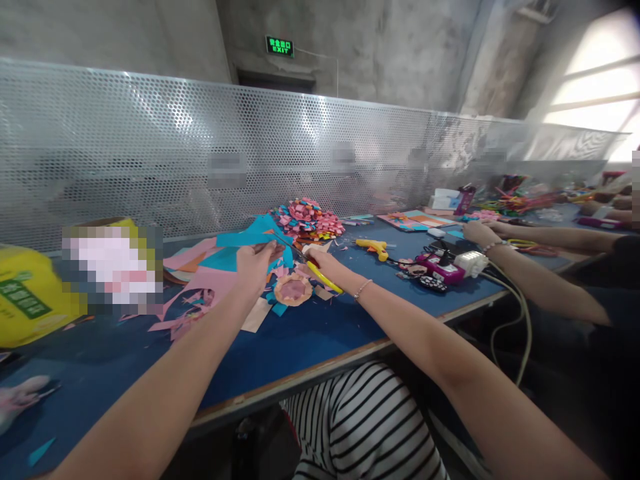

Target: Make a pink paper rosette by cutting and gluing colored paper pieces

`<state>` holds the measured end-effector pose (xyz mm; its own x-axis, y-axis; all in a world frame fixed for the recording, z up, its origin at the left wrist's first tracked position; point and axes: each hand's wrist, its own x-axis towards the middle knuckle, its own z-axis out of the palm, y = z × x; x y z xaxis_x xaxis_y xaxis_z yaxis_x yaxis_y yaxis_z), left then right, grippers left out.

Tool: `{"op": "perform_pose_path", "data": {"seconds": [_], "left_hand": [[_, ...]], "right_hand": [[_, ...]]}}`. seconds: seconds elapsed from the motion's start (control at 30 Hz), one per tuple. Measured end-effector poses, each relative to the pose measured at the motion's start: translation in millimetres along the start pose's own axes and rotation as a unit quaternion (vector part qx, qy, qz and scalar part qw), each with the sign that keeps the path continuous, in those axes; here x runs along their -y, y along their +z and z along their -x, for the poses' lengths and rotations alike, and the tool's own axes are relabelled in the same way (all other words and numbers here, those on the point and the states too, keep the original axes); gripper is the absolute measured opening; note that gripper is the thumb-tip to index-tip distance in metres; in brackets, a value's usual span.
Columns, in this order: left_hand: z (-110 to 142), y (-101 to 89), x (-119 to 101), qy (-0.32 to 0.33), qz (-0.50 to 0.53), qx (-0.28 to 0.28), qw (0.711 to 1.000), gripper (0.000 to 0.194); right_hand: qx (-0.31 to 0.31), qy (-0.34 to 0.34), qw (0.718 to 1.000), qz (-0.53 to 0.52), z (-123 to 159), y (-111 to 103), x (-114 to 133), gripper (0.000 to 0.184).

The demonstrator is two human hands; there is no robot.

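My left hand [256,263] is closed, its fingers pinching blue paper [240,239] above the table. In my right hand [325,261] is a pair of scissors with yellow handles [325,279]. Their dark blades point left, toward my left fingertips and the blue paper. Just below my hands lies a round tan paper piece with a pinkish middle [293,290]. Pink paper with a curved cutout [187,303] and small paper scraps are spread beneath my left forearm. Behind my hands rises a pile of folded pink, blue and orange paper bits [310,220].
A yellow glue gun [371,248] lies to the right, near a purple power strip [445,267] with a white plug and cable. A yellow bag [35,293] stands at left. Another person's hands [480,235] work at right. A perforated metal screen [150,153] borders the table's back.
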<state>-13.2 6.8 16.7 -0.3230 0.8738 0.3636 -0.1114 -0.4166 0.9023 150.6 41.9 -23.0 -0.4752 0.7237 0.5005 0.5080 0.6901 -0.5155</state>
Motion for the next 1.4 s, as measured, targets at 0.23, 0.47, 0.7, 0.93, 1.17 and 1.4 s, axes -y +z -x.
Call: {"op": "perform_pose_path", "data": {"seconds": [0.23,0.47,0.7,0.93,1.17,1.4], "left_hand": [[0.8,-0.3,-1.8,-0.002,0.008,0.005,1.0,0.016],[-1.1,-1.1,0.3,0.001,0.008,0.002,1.0,0.015],[1.2,-0.2,-3.8,-0.004,0.017,0.006,1.0,0.016],[0.7,-1.0,-7.2,-0.002,0.037,-0.005,0.999,0.018],[-7.6,-5.2,-8.4,0.037,0.047,-0.049,0.997,0.021],[-17.1,-14.7,-4.6,0.078,-0.006,-0.065,0.995,0.019]], "right_hand": [[0.003,0.007,1.0,0.003,0.2,-0.7,0.4,0.026],[-0.007,0.005,0.999,0.033,0.7,-0.6,2.1,0.025],[-0.009,0.005,0.995,0.099,-1.5,-0.6,2.3,0.023],[-0.022,-0.002,0.994,0.11,-0.5,-3.4,3.8,0.023],[-0.022,-0.015,0.993,0.115,-0.5,-4.9,4.2,0.022],[0.038,-0.025,0.995,0.088,3.9,-9.4,8.8,0.025]]}}
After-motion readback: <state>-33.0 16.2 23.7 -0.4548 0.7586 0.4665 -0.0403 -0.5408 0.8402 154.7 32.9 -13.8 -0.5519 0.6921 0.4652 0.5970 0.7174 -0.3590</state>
